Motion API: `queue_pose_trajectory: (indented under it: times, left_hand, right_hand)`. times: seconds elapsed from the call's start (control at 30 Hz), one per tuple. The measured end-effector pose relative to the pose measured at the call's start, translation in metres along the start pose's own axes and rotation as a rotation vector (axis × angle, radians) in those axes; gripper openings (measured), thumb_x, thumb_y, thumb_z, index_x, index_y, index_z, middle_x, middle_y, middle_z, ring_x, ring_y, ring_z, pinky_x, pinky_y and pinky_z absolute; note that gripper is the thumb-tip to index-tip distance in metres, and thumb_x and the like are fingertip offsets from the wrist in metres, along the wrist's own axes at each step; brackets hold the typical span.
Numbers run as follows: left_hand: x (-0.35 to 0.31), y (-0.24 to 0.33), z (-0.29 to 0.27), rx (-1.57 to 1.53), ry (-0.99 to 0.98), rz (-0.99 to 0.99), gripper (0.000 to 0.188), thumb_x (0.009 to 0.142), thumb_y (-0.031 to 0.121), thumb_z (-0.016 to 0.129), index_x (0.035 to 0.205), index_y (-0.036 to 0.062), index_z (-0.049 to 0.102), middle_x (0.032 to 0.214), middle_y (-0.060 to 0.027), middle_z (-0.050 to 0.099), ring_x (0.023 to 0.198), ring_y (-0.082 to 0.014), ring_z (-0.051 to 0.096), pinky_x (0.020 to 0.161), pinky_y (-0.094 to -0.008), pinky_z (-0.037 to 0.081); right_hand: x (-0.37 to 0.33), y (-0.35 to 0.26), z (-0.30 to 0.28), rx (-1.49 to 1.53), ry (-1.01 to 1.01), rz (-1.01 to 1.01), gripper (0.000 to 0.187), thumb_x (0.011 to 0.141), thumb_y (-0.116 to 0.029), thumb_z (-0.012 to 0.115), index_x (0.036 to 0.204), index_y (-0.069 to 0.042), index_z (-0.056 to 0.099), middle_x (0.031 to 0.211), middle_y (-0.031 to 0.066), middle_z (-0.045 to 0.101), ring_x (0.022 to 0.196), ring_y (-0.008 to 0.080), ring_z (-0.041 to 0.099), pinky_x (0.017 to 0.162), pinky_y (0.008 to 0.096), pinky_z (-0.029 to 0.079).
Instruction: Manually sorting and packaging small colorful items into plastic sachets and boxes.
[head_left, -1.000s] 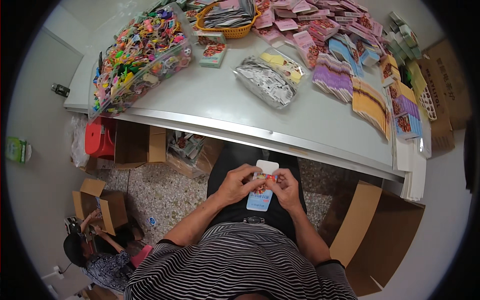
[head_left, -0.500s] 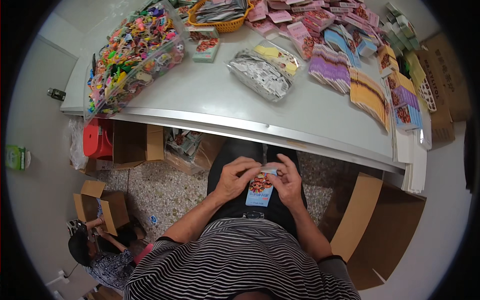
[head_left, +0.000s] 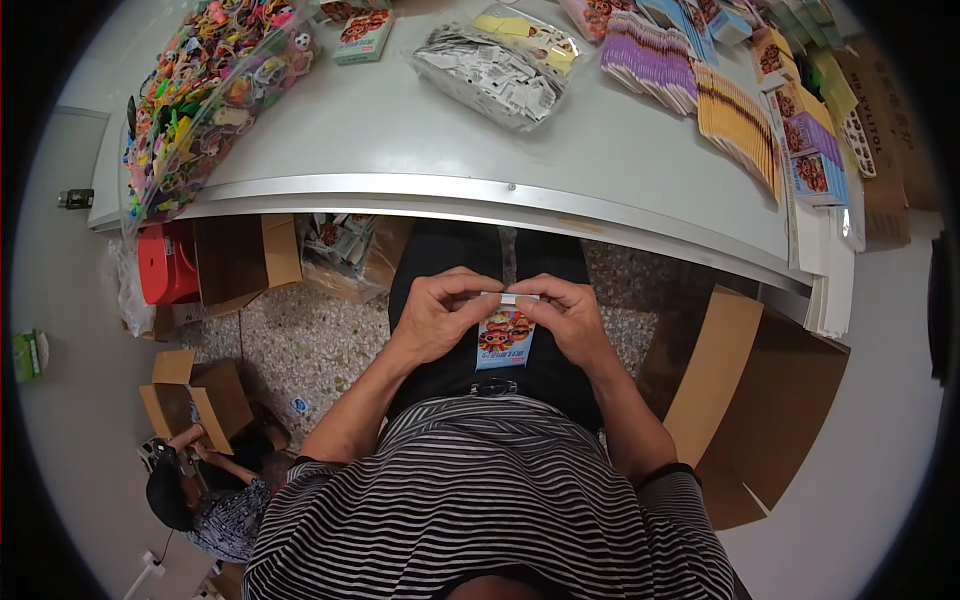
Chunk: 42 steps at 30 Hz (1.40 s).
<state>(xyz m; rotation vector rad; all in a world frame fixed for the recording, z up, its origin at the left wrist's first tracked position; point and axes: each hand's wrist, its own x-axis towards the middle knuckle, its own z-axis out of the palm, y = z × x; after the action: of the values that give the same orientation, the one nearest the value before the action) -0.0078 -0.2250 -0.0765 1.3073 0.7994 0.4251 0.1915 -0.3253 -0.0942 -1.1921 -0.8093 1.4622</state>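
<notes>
A small light blue carton [head_left: 504, 340] with cartoon figures on its front hangs upright over my lap. My left hand [head_left: 446, 312] pinches its upper left edge between thumb and fingers. At the upper right edge my right hand [head_left: 562, 314] does the same, its thumb close to the left one. Between the thumbs a pale strip, like the carton's top flap, shows along the upper edge. Whether anything is inside the carton cannot be seen.
On the table [head_left: 400, 150] ahead are a clear bin of colourful trinkets [head_left: 215, 105], a bag of small white packets [head_left: 490, 80], and purple [head_left: 650, 58] and orange packs [head_left: 738, 125]. An open cardboard box [head_left: 770, 430] stands at right. Another person [head_left: 215, 510] works at lower left.
My right fingers, raised and spread before, have come down onto the carton's top edge. Both thumbs now press at its upper edge. The whole view has shifted, with the table higher in the picture.
</notes>
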Motion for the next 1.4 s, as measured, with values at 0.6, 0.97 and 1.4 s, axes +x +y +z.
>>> queue_pose_trajectory:
  times: [0.6,0.97,1.4]
  left_hand:
    - [-0.004,-0.025,-0.012,0.204,-0.08,0.245,0.025,0.086,0.007,0.077,0.109,-0.0009,0.074,0.107,-0.0159,0.074,0.092,-0.0186,0.071,0.082,-0.0292,0.058]
    - [-0.013,-0.007,-0.01,0.042,-0.017,-0.051,0.017,0.097,0.009,0.066,0.107,-0.0022,0.074,0.091,-0.0089,0.075,0.082,-0.0115,0.07,0.074,-0.0244,0.057]
    - [-0.016,-0.019,-0.013,0.151,-0.08,0.085,0.015,0.091,0.006,0.072,0.103,-0.002,0.075,0.098,-0.0143,0.076,0.092,-0.0198,0.072,0.082,-0.0312,0.057]
  right_hand:
    - [0.009,0.025,-0.011,-0.121,-0.121,-0.182,0.024,0.089,-0.008,0.075,0.112,-0.001,0.074,0.108,0.0124,0.071,0.098,0.0175,0.068,0.083,0.0283,0.056]
    - [0.007,0.022,0.004,-0.157,-0.032,-0.144,0.016,0.094,-0.004,0.067,0.106,0.003,0.074,0.096,0.0095,0.071,0.084,0.0123,0.065,0.073,0.0246,0.053]
    - [0.006,0.011,-0.004,-0.313,-0.113,-0.309,0.016,0.085,0.0,0.074,0.1,0.001,0.077,0.1,0.0125,0.072,0.089,0.0197,0.069,0.077,0.0285,0.055]
